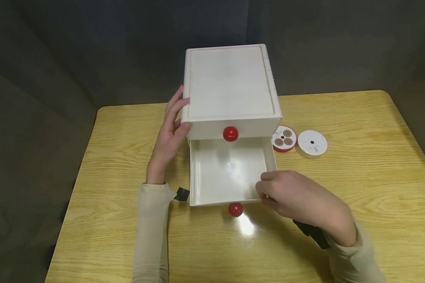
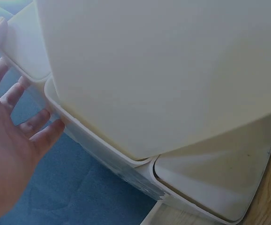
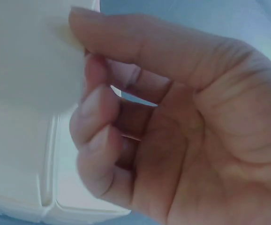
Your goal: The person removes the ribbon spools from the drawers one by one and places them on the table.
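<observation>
A white two-drawer box (image 1: 230,82) stands on the table, its upper drawer closed behind a red knob (image 1: 230,133). The lower drawer (image 1: 221,169) is pulled out and bare inside, with a second red knob (image 1: 235,209) on its front. My left hand (image 1: 169,131) rests along the box's left side, thumb at the front edge and fingers fairly straight and spread. At the lower drawer's front right corner, my right hand (image 1: 287,192) pinches the drawer's edge between thumb and curled fingers. In the right wrist view, the thumb (image 3: 121,35) lies against the white panel.
Right of the box lie two round flat spools: one with a red rim and coin-like discs (image 1: 284,138), partly hidden by the box, and a whitish one (image 1: 312,144). The wooden table (image 1: 368,165) is backed by a dark curtain (image 1: 340,47).
</observation>
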Demonstrator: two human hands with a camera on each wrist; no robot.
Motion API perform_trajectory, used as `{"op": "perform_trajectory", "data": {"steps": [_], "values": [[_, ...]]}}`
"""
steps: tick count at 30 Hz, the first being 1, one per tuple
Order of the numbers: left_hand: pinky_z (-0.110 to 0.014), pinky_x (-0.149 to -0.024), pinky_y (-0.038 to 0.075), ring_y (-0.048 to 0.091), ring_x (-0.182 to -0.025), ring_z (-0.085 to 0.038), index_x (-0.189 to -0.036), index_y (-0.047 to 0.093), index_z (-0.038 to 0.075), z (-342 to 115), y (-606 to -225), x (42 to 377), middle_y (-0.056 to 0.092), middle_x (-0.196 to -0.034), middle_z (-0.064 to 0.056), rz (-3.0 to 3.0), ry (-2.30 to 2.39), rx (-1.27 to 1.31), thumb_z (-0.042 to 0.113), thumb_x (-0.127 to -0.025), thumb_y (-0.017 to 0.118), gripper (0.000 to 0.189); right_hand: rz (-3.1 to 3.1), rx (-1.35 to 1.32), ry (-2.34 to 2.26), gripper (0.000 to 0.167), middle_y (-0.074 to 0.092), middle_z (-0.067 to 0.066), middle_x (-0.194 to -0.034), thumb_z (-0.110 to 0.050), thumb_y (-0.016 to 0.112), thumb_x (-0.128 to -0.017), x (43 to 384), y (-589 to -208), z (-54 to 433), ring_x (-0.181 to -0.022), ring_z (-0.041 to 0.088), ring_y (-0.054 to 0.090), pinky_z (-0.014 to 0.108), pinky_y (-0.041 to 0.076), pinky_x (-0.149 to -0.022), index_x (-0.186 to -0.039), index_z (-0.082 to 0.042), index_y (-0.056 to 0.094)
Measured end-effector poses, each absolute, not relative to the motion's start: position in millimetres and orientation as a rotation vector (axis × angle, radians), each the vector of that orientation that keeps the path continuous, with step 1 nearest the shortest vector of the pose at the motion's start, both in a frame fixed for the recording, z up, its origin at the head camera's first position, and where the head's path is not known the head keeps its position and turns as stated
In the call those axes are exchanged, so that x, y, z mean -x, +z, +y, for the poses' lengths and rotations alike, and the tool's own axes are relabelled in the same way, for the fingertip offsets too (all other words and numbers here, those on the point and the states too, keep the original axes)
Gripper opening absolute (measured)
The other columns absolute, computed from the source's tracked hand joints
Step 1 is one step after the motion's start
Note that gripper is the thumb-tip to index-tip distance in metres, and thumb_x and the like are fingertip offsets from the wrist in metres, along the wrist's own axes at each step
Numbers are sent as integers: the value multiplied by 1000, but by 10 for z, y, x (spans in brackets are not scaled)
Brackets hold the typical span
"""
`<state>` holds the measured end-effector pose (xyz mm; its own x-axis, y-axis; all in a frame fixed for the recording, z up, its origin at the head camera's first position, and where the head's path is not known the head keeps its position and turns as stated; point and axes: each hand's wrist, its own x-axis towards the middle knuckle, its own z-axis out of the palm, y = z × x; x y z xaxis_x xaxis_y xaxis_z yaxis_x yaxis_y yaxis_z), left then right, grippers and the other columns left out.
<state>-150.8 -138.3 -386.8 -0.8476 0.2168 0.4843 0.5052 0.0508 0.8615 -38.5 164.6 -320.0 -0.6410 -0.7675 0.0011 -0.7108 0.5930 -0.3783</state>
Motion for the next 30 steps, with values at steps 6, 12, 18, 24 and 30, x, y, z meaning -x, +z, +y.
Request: {"op": "perform_trajectory", "data": {"steps": [6,12,18,24,30], "values": [[-44,-107,43,28,-153,-22,-146,43,-1,-1384,-3863,1500,21,-170,-5,-2104,-1868,730,64,-98,58,83,2687,1366,-546,41,34,-11,-66,11,74,-78,393,-3218,1543,-61,4,32,20,34,-54,-67,-20,50],[-45,-107,43,28,-152,-22,-146,43,-1,-1377,-3860,1504,21,-170,-4,-2105,-1869,725,65,-98,58,83,2756,1369,-607,38,37,-11,-65,8,76,-81,461,-3237,1505,-59,4,35,22,36,-53,-67,-19,54],[-43,-108,42,28,-153,-22,-146,43,-1,-1375,-3865,1505,21,-171,-4,-2104,-1880,727,65,-98,58,83,2926,1331,-706,27,50,-8,-68,5,83,-78,587,-3306,1513,-61,7,47,25,42,-53,-73,-14,65],[-44,-109,41,27,-153,-21,-146,43,0,-1379,-3861,1495,22,-171,-2,-2116,-1878,716,65,-97,59,83,3063,1334,-829,22,61,-1,-73,5,87,-75,746,-3434,1498,-65,15,58,31,49,-55,-78,-9,71],[-50,-110,40,27,-153,-20,-146,44,1,-1370,-3870,1503,22,-170,0,-2121,-1883,698,66,-97,59,83,3270,1340,-928,28,63,12,-82,6,89,-74,919,-3602,1456,-79,33,57,41,49,-65,-86,-1,65]]}}
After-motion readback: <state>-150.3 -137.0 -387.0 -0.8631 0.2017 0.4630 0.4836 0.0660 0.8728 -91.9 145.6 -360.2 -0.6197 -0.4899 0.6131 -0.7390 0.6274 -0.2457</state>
